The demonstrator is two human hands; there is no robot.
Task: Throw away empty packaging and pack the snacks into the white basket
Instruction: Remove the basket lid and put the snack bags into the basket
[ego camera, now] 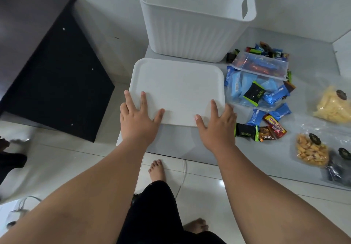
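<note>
Left hand [139,117]: fingers spread flat on white lid [177,90]
Right hand [218,125]: fingers spread on lid's edge
White basket [191,33]: behind lid

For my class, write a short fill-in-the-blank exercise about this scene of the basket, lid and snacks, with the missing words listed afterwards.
1. Both hands, left hand and right hand, rest on the flat white ____.
2. The lid lies in front of the white ____, which stands upright.
3. The basket holds ____ snacks so far.
4. The blue wrapped snacks lie to the ____ of the lid.

Missing words: lid; basket; no; right
</note>
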